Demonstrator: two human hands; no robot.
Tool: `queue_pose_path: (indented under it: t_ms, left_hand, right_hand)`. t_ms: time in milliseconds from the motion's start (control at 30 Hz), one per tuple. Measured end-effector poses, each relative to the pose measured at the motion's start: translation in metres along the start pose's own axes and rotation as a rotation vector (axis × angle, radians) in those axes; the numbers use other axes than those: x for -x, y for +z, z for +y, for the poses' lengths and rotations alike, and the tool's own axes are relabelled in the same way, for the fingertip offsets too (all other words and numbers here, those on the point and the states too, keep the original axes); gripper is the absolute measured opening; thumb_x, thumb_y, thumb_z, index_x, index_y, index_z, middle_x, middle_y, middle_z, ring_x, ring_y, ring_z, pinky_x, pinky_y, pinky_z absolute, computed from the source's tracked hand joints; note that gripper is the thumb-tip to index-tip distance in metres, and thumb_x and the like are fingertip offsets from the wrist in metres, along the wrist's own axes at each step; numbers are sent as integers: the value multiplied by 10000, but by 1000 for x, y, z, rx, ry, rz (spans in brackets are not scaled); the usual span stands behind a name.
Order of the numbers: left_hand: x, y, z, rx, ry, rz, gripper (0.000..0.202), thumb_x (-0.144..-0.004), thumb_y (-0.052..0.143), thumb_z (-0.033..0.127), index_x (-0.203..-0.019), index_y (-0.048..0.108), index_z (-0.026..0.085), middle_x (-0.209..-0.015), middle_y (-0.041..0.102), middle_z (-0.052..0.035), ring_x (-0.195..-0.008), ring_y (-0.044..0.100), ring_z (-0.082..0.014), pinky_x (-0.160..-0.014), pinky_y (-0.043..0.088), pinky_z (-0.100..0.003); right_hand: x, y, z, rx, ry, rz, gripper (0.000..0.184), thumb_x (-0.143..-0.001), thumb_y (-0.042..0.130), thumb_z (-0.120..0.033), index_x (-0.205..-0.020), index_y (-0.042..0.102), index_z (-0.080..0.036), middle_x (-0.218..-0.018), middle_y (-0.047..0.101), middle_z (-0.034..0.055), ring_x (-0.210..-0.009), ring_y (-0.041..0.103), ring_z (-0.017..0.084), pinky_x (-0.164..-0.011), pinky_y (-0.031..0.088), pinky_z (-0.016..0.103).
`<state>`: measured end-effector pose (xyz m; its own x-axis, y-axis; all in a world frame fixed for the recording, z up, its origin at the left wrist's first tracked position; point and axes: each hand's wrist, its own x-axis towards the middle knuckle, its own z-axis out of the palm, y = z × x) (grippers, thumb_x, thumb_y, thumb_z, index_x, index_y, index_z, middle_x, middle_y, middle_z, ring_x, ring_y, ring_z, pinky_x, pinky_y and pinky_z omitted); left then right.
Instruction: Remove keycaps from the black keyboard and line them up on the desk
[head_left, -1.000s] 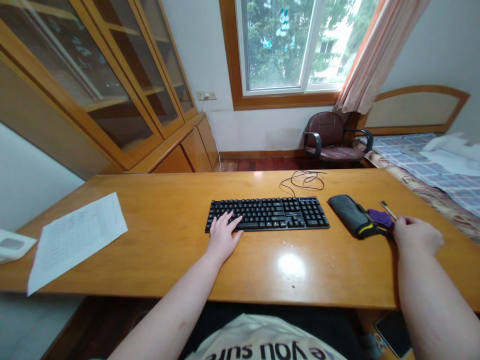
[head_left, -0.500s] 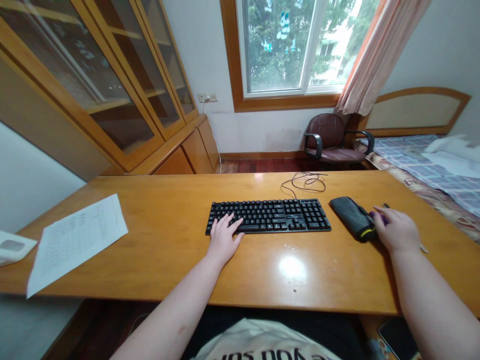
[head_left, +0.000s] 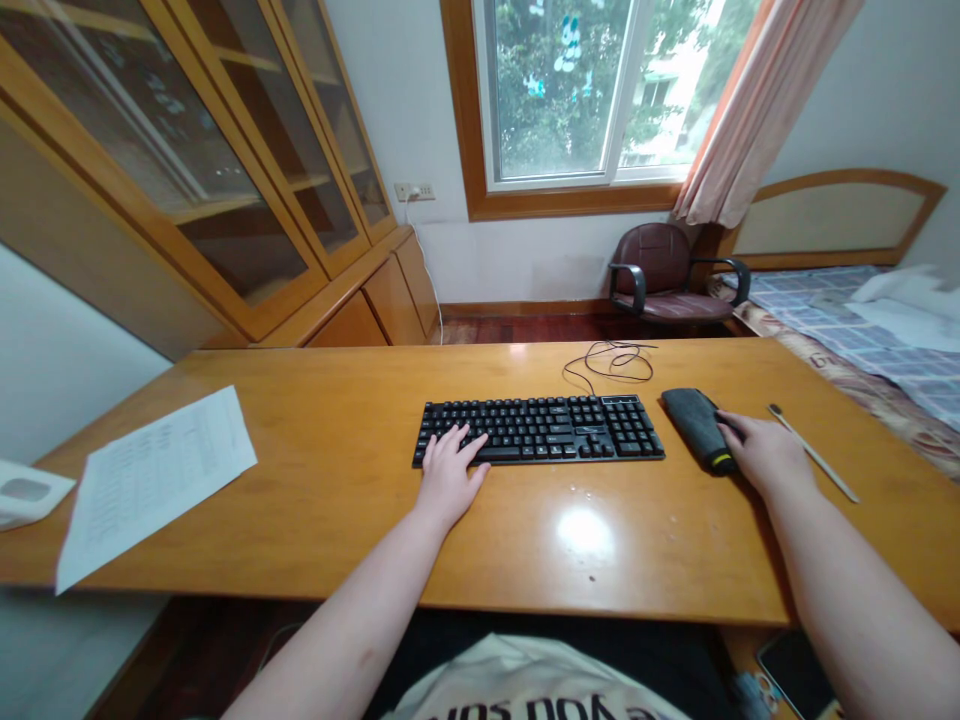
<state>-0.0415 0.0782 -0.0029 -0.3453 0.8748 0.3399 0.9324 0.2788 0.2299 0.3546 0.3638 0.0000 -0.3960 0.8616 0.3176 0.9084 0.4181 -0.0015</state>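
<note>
my right hand (head_left: 772, 458) is now reaching onto the right side of the dark grey pouch (head_left: 690, 423), whereas 1 second ago it was sitting farther right, at the end of the thin brush (head_left: 816, 457). the brush is now lying loose on the desk (head_left: 315, 510), just right of my hand, its dark tip pointing away from me. the purple cloth that was showing beside the pouch is dropping out of view, and i'm not able to tell whether my hand is hiding it. my right fingers are bending at the pouch's edge, their tips partly hidden, so i can't tell whether they are gripping or only touching. the pouch is lying right of the keyboard (head_left: 551, 430), near but apart, yellow trim showing at its near end. my left hand (head_left: 450, 475) is staying put, fingers spreading over the keyboard's left part. dark letters are running upside down across my pale shirt (head_left: 510, 665), "you" reading clearly and its neighbours getting cut off; the paper (head_left: 161, 470) on the left is carrying printed rows too small for reading, and the keyboard's pale marks are blurring too.
</note>
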Motion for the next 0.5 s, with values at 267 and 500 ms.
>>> queue_pose_path:
  t_ms: [267, 500]
  left_hand:
    - [1, 0, -1, 20, 3, 10, 422, -784, 594, 341, -1205, 572, 317, -1313, 516, -71, -1260, 409, -272, -1078, 239, -521]
    - [1, -2, 0, 3, 2, -13, 424, -791, 580, 347, -1213, 565, 314, -1328, 503, -64, -1272, 394, -259, -1087, 229, -507]
  right_hand:
    - [0, -13, -5, 21, 113, -48, 426, -896, 342, -291, -1208, 568, -110, -1110, 636, 179, -964, 585, 269, -789, 399, 342]
    - [2, -12, -6, -12, 192, 37, 446, -886, 328, -263, -1235, 519, -63, -1174, 585, 196, -1083, 525, 271, -862, 383, 339]
